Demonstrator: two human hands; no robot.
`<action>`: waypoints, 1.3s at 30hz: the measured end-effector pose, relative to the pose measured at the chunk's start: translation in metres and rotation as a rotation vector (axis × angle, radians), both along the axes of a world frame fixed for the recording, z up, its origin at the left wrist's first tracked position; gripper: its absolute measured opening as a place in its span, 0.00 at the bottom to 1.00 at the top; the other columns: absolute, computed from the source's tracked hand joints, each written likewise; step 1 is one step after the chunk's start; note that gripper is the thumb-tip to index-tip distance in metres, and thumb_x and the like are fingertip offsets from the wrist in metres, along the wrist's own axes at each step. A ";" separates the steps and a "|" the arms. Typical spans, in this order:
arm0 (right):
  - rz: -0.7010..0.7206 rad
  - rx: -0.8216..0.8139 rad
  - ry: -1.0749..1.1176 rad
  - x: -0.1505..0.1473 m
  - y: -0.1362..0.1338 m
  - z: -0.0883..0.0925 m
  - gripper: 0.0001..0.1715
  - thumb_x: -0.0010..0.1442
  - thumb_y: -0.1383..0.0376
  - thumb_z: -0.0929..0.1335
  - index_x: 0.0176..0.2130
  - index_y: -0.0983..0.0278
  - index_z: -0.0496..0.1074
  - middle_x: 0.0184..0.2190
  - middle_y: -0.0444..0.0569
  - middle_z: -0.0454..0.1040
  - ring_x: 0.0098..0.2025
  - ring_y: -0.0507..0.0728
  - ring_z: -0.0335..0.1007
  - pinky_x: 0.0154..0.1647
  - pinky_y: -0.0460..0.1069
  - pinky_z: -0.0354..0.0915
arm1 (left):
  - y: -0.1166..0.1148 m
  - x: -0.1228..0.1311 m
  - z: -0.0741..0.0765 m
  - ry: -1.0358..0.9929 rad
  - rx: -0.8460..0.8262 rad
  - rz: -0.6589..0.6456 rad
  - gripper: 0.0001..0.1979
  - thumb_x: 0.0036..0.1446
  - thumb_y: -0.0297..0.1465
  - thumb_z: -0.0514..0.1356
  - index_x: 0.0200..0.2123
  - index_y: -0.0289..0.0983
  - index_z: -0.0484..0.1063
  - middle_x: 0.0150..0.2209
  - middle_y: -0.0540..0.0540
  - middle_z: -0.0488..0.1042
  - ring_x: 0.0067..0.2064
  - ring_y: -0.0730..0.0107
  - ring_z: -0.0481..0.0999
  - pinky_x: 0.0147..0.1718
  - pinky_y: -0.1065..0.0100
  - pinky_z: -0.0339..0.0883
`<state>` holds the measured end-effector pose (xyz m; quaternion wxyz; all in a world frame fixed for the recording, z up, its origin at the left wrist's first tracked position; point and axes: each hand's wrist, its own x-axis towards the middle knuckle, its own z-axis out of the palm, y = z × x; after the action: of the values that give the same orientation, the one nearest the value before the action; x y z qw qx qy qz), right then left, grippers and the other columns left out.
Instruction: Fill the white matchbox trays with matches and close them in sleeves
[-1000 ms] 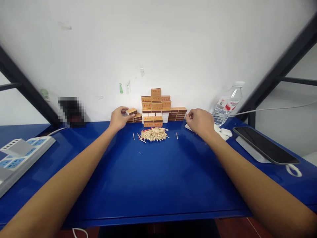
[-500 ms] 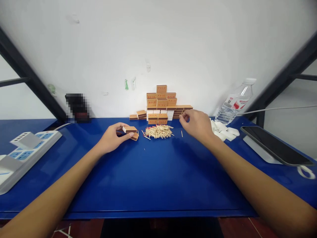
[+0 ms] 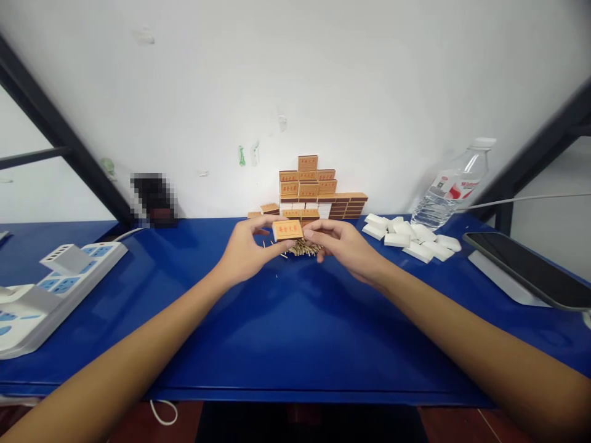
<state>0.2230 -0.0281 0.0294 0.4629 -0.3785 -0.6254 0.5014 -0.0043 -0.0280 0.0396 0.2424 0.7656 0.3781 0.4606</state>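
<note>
A tan matchbox [image 3: 288, 230] with red lettering is held up, face toward me, above the blue table. My left hand [image 3: 246, 251] grips its left side between thumb and fingers. At its right end, my right hand [image 3: 344, 247] pinches the edge with thumb and fingertips. Just behind and below the box lies a pile of loose matches [image 3: 305, 248], partly hidden by the box and my hands. Farther back, stacked matchboxes [image 3: 308, 189] rise in steps against the wall, some showing white ends. A matchbox [image 3: 269, 208] rests at the stack's left.
White blocks [image 3: 418, 252] lie in a heap on the right, before a leaning plastic bottle [image 3: 447, 187]. A phone [image 3: 530, 271] rests on a stand at the far right. On the left is a power strip [image 3: 78, 283] with plugs. Black frame posts stand at both sides.
My left hand has lifted the matchbox and carried it right, to the front of the match pile. My right hand has come left from beside the stack onto the box's right end.
</note>
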 end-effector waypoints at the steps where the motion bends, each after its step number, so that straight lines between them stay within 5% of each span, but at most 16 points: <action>1: -0.001 0.007 0.032 -0.004 -0.003 0.000 0.19 0.55 0.49 0.77 0.38 0.61 0.80 0.40 0.50 0.79 0.37 0.55 0.70 0.29 0.48 0.70 | 0.002 0.006 0.001 -0.006 0.003 -0.003 0.19 0.54 0.36 0.73 0.49 0.41 0.80 0.48 0.45 0.84 0.48 0.58 0.83 0.51 0.55 0.76; 7: -0.161 0.015 0.092 -0.002 -0.005 0.006 0.19 0.53 0.51 0.78 0.35 0.62 0.79 0.36 0.49 0.77 0.37 0.55 0.69 0.26 0.47 0.68 | 0.012 0.018 -0.004 -0.013 -0.005 0.008 0.20 0.51 0.37 0.75 0.48 0.41 0.82 0.48 0.44 0.84 0.46 0.59 0.83 0.48 0.56 0.77; 14: -0.063 -0.108 0.075 -0.003 -0.008 0.002 0.20 0.54 0.51 0.79 0.36 0.64 0.80 0.40 0.51 0.78 0.39 0.54 0.71 0.27 0.45 0.69 | 0.006 0.018 -0.014 -0.083 -0.029 -0.022 0.21 0.49 0.36 0.77 0.47 0.39 0.81 0.44 0.45 0.85 0.45 0.58 0.84 0.49 0.58 0.77; 19: -0.048 -0.143 0.073 -0.006 -0.010 -0.001 0.25 0.48 0.51 0.82 0.37 0.63 0.78 0.30 0.47 0.76 0.33 0.54 0.72 0.22 0.46 0.68 | 0.005 0.015 -0.018 -0.050 -0.016 -0.037 0.19 0.54 0.38 0.74 0.48 0.40 0.81 0.46 0.45 0.84 0.47 0.58 0.83 0.49 0.58 0.77; 28: -0.077 -0.047 0.041 0.002 -0.003 -0.002 0.21 0.53 0.50 0.79 0.37 0.62 0.77 0.29 0.46 0.74 0.32 0.54 0.71 0.22 0.46 0.68 | 0.001 0.003 -0.021 0.121 0.152 0.142 0.21 0.55 0.38 0.73 0.52 0.46 0.80 0.48 0.45 0.82 0.47 0.57 0.80 0.43 0.57 0.77; 34: -0.393 -0.004 0.211 0.002 -0.001 0.003 0.18 0.54 0.51 0.77 0.37 0.59 0.75 0.44 0.49 0.76 0.42 0.56 0.72 0.28 0.47 0.73 | 0.003 0.002 -0.024 0.078 0.190 0.178 0.20 0.56 0.38 0.73 0.52 0.44 0.80 0.47 0.45 0.82 0.46 0.59 0.79 0.43 0.58 0.77; 39: -0.047 -0.015 0.084 -0.010 -0.015 0.006 0.18 0.62 0.47 0.72 0.37 0.59 0.77 0.47 0.51 0.78 0.48 0.60 0.74 0.37 0.50 0.76 | 0.001 0.003 -0.024 0.065 0.204 0.142 0.18 0.57 0.37 0.72 0.51 0.45 0.80 0.47 0.47 0.83 0.44 0.60 0.80 0.44 0.58 0.77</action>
<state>0.2130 -0.0431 0.0353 0.4973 -0.3752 -0.5926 0.5106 -0.0016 -0.0274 0.0159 0.1176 0.7722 0.3902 0.4875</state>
